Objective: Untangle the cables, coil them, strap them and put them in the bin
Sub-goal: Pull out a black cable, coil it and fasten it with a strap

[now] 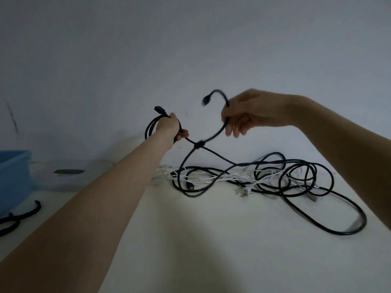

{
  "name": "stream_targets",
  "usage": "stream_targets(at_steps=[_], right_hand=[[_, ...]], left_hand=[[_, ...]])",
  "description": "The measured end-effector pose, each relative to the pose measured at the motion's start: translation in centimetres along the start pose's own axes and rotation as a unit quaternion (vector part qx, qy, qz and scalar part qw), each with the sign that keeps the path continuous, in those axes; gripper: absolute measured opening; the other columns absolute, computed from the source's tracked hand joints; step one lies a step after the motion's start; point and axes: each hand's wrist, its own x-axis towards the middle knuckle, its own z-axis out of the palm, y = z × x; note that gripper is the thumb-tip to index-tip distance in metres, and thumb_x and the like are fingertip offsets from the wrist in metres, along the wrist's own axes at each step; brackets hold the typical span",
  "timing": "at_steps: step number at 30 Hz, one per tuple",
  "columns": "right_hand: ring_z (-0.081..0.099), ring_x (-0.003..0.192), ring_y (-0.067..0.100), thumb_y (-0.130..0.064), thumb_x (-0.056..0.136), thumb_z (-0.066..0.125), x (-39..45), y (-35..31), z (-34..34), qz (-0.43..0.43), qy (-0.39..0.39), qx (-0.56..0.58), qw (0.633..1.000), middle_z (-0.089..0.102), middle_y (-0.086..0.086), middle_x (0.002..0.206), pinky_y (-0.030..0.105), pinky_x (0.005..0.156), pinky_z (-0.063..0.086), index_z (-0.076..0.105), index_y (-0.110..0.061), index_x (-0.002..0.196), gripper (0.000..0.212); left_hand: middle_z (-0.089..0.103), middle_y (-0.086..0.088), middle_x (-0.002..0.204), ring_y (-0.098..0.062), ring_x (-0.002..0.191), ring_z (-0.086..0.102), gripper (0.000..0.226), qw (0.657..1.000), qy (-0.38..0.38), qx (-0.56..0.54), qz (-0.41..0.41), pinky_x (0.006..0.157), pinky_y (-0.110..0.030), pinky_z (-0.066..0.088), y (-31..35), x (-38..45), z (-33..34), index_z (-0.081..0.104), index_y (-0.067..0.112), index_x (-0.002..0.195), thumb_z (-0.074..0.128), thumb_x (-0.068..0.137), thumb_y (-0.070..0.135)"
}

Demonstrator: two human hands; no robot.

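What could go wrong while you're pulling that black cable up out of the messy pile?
The black cable held in both hands, left hand and right hand, still runs down into the tangled pile of black and thin white cables on the white table. Pulling harder might tighten a knot or drag the whole pile along. The small black strap on the cable could also snag on a loop, and the loops in the left hand might slip loose.
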Motion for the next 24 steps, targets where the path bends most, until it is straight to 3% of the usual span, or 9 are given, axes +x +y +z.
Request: stream_targets(at_steps=[2,4,6,8,13,16,20,22,24], right_hand=[[0.068,0.062,0.017,-0.006,0.093,0.05,0.1,1.0,0.7,0.048,-0.088,-0.041,0.994,0.071,0.016,0.079,0.019,0.055,0.053,0.062,0.0,0.088,0.015],[0.07,0.067,0.018,-0.004,0.092,0.052,0.7,2.2,1.4,0.094,-0.138,-0.068,0.984,0.07,0.018,0.086,0.019,0.059,0.054,0.063,0.002,0.093,0.013],[0.071,0.068,0.019,-0.002,0.091,0.053,1.6,3.5,2.1,0.133,-0.155,-0.093,0.974,0.069,0.021,0.088,0.02,0.06,0.054,0.065,0.003,0.093,0.013],[0.071,0.067,0.02,0.0,0.09,0.054,2.7,4.9,3.0,0.158,-0.149,-0.117,0.969,0.07,0.02,0.085,0.02,0.061,0.055,0.067,0.002,0.09,0.013],[0.071,0.067,0.02,0.001,0.089,0.057,4.4,7.4,4.7,0.166,-0.069,-0.115,0.977,0.072,0.015,0.079,0.02,0.062,0.056,0.064,0.006,0.094,0.01],[0.066,0.05,0.013,0.003,0.088,0.057,5.1,7.2,3.9,0.114,0.051,-0.088,0.988,0.069,0.013,0.073,0.018,0.052,0.054,0.063,0.009,0.095,0.011],[0.05,0.033,0.004,-0.007,0.084,0.064,4.8,6.4,1.2,0.052,0.216,-0.199,0.954,0.061,0.004,0.057,0.015,0.04,0.043,0.069,-0.002,0.081,0.008],[0.053,0.044,0.009,-0.006,0.085,0.063,4.6,6.5,0.8,0.039,0.232,-0.183,0.955,0.062,0.006,0.064,0.015,0.041,0.044,0.068,-0.001,0.084,0.008],[0.059,0.067,0.015,-0.008,0.086,0.063,4.6,6.6,1.1,0.018,0.212,-0.119,0.97,0.065,0.009,0.084,0.018,0.054,0.052,0.067,-0.003,0.095,0.011]], left_hand=[[0.056,-0.009,0.04,-0.014,0.037,0.045,0.031,1.0,-0.004,-0.021,0.006,0.028,-0.012,0.023,0.6,-0.2,0.0,0.036,0.006,0.099,0.025,0.103,0.035],[0.059,-0.009,0.055,-0.014,0.038,0.047,0.032,0.999,-0.016,-0.037,0.008,0.029,-0.011,0.027,1.2,-0.6,-0.2,0.038,0.008,0.092,0.026,0.103,0.035],[0.06,-0.007,0.062,-0.011,0.031,0.043,0.037,0.999,-0.025,-0.033,0.013,0.032,-0.013,0.029,1.7,-0.9,-0.3,0.038,0.01,0.082,0.025,0.103,0.037],[0.061,-0.007,0.051,-0.013,0.042,0.046,0.038,0.998,-0.026,-0.04,0.032,0.033,-0.016,0.028,2.2,-0.9,-0.4,0.036,0.012,0.077,0.025,0.103,0.036],[0.062,-0.009,0.052,-0.017,0.054,0.048,0.034,0.996,-0.049,-0.063,0.045,0.034,-0.016,0.026,3.3,-1.5,-0.1,0.036,0.014,0.077,0.027,0.103,0.035],[0.06,-0.011,0.068,-0.013,0.044,0.048,0.032,0.993,-0.07,-0.071,0.057,0.035,-0.016,0.026,3.9,-2.2,0.1,0.036,0.013,0.08,0.028,0.103,0.033],[0.057,-0.012,0.066,-0.009,0.029,0.041,0.021,0.988,-0.097,-0.094,0.076,0.031,-0.017,0.025,4.5,-2.6,0.5,0.037,0.009,0.098,0.029,0.103,0.028],[0.056,-0.011,0.065,-0.009,0.029,0.039,0.021,0.987,-0.108,-0.092,0.08,0.031,-0.016,0.024,4.6,-2.7,0.6,0.039,0.009,0.104,0.03,0.103,0.028],[0.054,-0.01,0.065,-0.008,0.029,0.038,0.026,0.983,-0.143,-0.088,0.074,0.03,-0.015,0.023,4.3,-3.0,0.7,0.042,0.008,0.11,0.029,0.103,0.029]])
